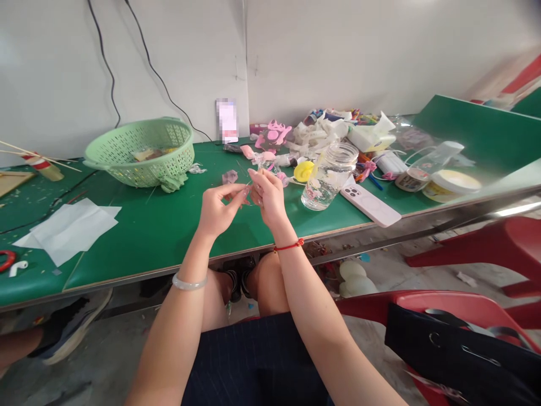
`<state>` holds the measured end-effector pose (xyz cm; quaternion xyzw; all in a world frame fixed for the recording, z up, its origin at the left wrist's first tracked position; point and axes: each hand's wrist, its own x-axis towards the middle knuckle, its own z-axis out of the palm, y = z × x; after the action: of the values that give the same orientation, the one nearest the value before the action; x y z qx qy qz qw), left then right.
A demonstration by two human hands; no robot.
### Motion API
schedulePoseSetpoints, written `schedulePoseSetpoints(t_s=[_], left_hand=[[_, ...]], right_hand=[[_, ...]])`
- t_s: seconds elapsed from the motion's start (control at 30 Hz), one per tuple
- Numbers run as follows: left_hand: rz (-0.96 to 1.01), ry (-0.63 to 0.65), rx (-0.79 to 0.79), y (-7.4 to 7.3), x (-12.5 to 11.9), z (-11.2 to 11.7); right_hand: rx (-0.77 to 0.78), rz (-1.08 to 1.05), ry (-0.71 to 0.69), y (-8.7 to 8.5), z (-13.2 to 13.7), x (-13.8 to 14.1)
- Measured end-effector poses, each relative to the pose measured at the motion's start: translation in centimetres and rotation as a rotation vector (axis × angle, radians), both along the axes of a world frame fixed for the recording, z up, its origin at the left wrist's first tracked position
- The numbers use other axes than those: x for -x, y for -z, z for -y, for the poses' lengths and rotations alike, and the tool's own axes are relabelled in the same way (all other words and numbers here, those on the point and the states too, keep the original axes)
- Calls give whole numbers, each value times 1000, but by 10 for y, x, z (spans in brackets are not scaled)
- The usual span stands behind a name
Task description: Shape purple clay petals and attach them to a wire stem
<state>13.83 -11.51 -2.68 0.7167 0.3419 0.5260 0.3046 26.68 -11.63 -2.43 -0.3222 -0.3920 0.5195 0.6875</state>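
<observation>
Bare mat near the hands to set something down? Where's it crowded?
Green mat shows bare between the pale-green plastic basket and the white paper sheets, and in front of the clear glass jar. Crowded behind the left hand and right hand: pink foam pieces, white plastic scraps.

White wall (321,56), two black cables (157,70) running down behind a green-topped workbench (139,225) with steel edging (422,223). Red plastic chairs (477,248) at right, concrete floor (105,366) below. Light even.
</observation>
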Motion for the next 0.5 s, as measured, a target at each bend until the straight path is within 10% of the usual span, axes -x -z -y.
schedulePoseSetpoints(t_s=[0.5], left_hand=[[-270,-394,-266,9,-17,5]], right_hand=[[-122,146,182,-3,5,7]])
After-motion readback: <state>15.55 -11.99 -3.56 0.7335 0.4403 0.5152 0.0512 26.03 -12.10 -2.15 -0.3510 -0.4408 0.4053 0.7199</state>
